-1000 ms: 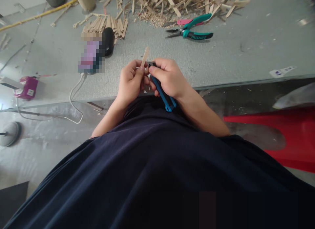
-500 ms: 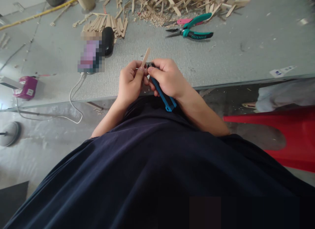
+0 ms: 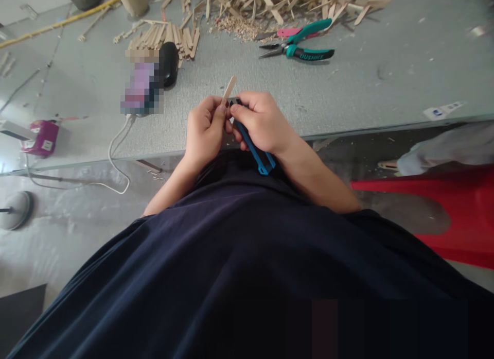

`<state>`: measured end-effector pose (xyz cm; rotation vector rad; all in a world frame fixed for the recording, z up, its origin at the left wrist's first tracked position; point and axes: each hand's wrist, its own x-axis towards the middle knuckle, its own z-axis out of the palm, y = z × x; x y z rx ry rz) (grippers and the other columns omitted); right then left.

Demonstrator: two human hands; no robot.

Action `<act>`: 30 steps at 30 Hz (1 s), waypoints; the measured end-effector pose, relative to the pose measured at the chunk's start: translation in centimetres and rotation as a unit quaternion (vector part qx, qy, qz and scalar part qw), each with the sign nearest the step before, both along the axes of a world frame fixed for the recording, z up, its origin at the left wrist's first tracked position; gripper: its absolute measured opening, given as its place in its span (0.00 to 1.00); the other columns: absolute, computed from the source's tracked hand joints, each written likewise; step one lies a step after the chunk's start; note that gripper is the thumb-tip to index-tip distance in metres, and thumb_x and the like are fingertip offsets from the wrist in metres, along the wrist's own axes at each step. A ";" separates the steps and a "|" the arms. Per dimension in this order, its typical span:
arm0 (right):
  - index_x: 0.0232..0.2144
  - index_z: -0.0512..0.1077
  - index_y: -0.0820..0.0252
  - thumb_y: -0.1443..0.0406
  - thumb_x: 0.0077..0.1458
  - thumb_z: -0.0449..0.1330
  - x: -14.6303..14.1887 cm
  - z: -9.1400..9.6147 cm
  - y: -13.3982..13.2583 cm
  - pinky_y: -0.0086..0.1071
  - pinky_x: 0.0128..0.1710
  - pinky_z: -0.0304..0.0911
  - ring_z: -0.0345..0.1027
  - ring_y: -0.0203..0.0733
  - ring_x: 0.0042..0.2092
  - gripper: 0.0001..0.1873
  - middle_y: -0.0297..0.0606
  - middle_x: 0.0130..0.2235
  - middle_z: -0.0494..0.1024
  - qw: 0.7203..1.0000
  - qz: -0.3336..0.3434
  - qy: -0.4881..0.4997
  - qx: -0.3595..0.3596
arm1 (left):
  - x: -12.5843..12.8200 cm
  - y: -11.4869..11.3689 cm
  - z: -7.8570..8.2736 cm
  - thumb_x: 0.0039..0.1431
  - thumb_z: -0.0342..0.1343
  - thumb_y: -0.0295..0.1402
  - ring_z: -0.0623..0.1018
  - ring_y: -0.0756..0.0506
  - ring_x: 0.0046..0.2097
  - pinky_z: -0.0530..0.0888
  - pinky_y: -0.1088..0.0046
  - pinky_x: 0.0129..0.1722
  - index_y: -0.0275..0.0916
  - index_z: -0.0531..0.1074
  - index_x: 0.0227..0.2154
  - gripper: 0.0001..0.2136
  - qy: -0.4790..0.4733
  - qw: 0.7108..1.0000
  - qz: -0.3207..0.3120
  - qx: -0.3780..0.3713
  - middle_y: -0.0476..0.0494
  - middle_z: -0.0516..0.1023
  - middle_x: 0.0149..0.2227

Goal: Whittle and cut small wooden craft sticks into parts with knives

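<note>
Between thumb and fingers, my left hand (image 3: 204, 130) pinches a flat wooden craft stick (image 3: 230, 88), its rounded end pointing up and away from me. My right hand (image 3: 264, 119) is wrapped round a blue and black utility knife (image 3: 255, 152), whose tail end hangs toward my shirt. The knife's head lies close beside the stick where the two hands meet. Fingers hide the lower part of the stick, and I cannot tell whether the blade touches it. Both hands are just over the table's near edge.
On the glass-topped table (image 3: 370, 86) lie green-handled needle-nose pliers (image 3: 295, 51), a heap of craft sticks (image 3: 247, 1), sawdust (image 3: 241, 27), a smaller stick pile (image 3: 187, 39), a black mouse-shaped object (image 3: 169, 64) and a blurred-out phone (image 3: 141, 88) on a white cable. A red stool (image 3: 471, 209) stands at right, near a person's leg (image 3: 443, 148).
Both hands keep almost the same place and grip. The knife's head has shifted very slightly against the stick. At right, the other person's leg has moved a little to the left.
</note>
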<state>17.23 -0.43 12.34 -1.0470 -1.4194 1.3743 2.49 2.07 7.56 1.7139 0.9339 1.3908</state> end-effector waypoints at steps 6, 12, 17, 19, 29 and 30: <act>0.29 0.66 0.56 0.68 0.71 0.52 -0.1 0.0 0.0 0.27 0.13 0.55 0.61 0.32 0.16 0.15 0.28 0.20 0.69 1.000 -0.003 -0.005 0.000 | -0.2 0.2 -0.5 0.74 0.53 0.51 0.79 0.52 0.22 0.73 0.75 0.23 0.44 0.72 0.36 0.17 0.005 1.000 0.007 0.002 0.55 0.73 0.23; 0.29 0.65 0.56 0.70 0.70 0.52 -0.1 0.1 0.0 0.26 0.14 0.55 0.61 0.31 0.17 0.14 0.28 0.20 0.69 1.000 0.000 -0.002 0.000 | -0.1 0.1 -0.3 0.75 0.54 0.46 0.78 0.53 0.22 0.73 0.75 0.23 0.43 0.73 0.35 0.14 0.009 0.999 0.031 0.001 0.56 0.73 0.22; 0.29 0.65 0.56 0.71 0.69 0.51 -0.2 0.2 0.0 0.25 0.14 0.55 0.61 0.32 0.17 0.14 0.28 0.19 0.68 1.000 0.000 0.003 -0.003 | 0.0 -0.1 0.0 0.75 0.55 0.46 0.75 0.54 0.19 0.69 0.76 0.20 0.43 0.72 0.35 0.15 0.008 0.999 0.035 -0.008 0.56 0.72 0.22; 0.29 0.65 0.56 0.70 0.70 0.52 -0.1 0.1 0.0 0.25 0.14 0.56 0.61 0.31 0.17 0.14 0.28 0.19 0.68 1.000 0.003 0.005 -0.002 | 0.0 -0.1 0.1 0.75 0.54 0.47 0.74 0.54 0.19 0.67 0.76 0.18 0.43 0.71 0.35 0.15 0.010 0.999 0.033 -0.016 0.56 0.73 0.22; 0.29 0.64 0.55 0.70 0.70 0.50 -0.3 0.1 0.0 0.26 0.14 0.56 0.61 0.33 0.17 0.14 0.28 0.20 0.68 1.000 0.000 -0.004 0.003 | -0.2 -0.1 0.0 0.76 0.53 0.43 0.74 0.53 0.20 0.68 0.74 0.22 0.43 0.70 0.34 0.14 0.024 0.999 0.030 -0.020 0.55 0.73 0.23; 0.29 0.64 0.55 0.70 0.70 0.50 -0.3 0.1 0.0 0.26 0.14 0.56 0.61 0.33 0.17 0.14 0.28 0.19 0.68 1.000 0.000 -0.007 0.003 | -0.3 -0.1 0.0 0.76 0.53 0.42 0.74 0.53 0.20 0.69 0.74 0.23 0.43 0.71 0.34 0.13 0.029 0.999 0.033 -0.019 0.55 0.74 0.23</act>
